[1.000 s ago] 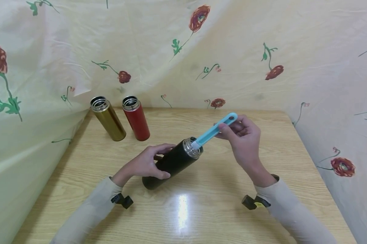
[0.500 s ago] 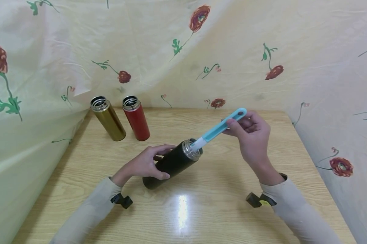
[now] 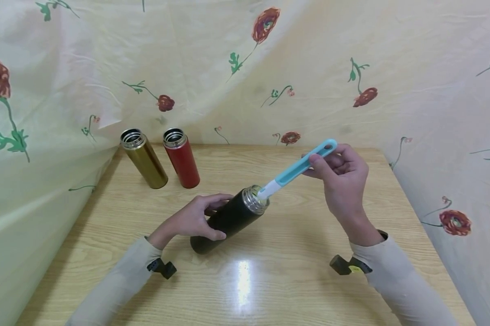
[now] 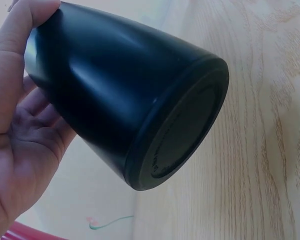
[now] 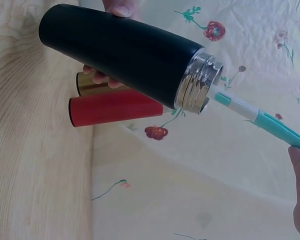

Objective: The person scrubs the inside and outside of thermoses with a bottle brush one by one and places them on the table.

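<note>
A black vacuum flask is held at a slant over the table, its open steel mouth up and to the right. My left hand grips its body from the left, thumb in front and fingers behind. In the left wrist view the flask's underside faces the camera. My right hand pinches the light-blue handle of a bottle brush near its holed end. The brush's white neck runs into the flask mouth, and its head is hidden inside.
Two more lidless flasks, one gold and one red, stand upright at the back left of the wooden table. A flower-printed cloth hangs behind the table and along both sides.
My right hand has moved up and to the right, drawing the brush partly out, so more of its white neck shows. The left hand and black flask have stayed almost still.
</note>
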`<state>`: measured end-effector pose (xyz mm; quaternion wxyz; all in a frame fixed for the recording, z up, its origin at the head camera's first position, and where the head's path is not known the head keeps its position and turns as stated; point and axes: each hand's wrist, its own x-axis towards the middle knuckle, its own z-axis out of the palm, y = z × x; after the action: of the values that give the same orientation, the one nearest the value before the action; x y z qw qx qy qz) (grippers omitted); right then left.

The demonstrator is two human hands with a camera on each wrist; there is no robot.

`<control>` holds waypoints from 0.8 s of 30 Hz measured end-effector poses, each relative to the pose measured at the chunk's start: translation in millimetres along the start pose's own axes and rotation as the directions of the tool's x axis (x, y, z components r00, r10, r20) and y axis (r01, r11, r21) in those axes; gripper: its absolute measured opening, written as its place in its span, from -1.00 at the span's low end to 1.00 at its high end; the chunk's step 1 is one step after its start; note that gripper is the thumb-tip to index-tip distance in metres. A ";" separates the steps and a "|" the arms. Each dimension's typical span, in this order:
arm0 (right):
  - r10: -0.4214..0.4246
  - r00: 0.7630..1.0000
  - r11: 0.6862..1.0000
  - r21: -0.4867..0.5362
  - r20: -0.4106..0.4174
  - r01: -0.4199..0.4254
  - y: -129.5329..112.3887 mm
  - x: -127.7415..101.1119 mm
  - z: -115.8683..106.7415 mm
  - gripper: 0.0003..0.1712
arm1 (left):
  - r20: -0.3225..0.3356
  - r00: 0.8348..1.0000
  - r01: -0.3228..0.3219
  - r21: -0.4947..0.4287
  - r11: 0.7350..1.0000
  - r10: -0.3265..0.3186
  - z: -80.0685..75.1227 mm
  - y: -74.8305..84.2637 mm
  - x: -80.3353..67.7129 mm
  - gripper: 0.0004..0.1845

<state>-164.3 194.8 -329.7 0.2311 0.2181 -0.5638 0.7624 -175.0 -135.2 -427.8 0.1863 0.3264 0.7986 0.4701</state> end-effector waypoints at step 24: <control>0.037 0.999 0.999 0.006 0.019 -0.037 8.7 -7.5 5.7 -0.88 | 0.001 1.000 -0.014 0.003 1.000 0.014 1.5 -1.9 -1.3 -0.10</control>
<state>-163.1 186.2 -339.2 0.2108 0.2154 -0.5674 0.7663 -173.8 -135.8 -430.3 0.1832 0.3324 0.7970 0.4699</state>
